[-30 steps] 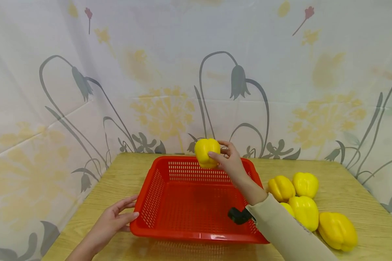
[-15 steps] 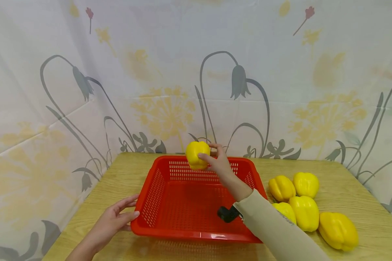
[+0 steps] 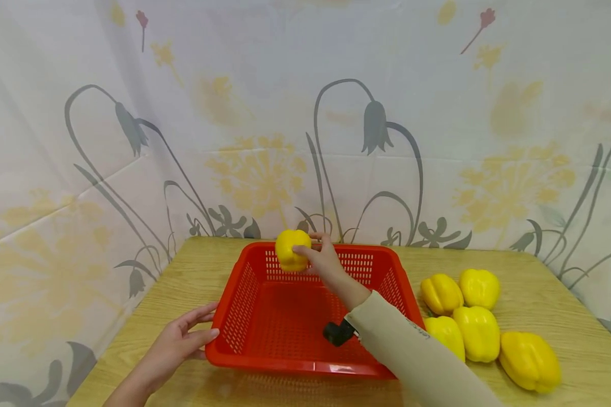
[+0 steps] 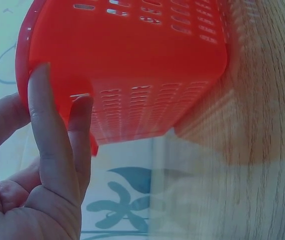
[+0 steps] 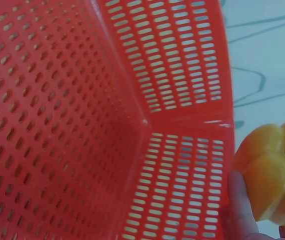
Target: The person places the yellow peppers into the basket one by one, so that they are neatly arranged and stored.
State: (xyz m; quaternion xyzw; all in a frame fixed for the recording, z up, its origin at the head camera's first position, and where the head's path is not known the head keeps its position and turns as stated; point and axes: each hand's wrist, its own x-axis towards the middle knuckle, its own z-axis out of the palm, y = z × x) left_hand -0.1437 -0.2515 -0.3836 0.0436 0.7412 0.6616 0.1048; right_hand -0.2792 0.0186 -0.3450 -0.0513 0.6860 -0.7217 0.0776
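One yellow pepper (image 3: 287,252) has moved leftward and slightly down, now near the frame's centre, by the far rim of the red basket (image 3: 280,362). It lies just left of the right hand (image 3: 327,263), whose thumb and fingers hold it; the left hand (image 3: 175,342), farther off at lower left, grips the basket's rim.

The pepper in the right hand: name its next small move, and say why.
Probably lower it inside: the right hand holds the yellow pepper up by the far rim of the red basket, whose floor lies open in the head view, and the left hand holds the basket's left rim.
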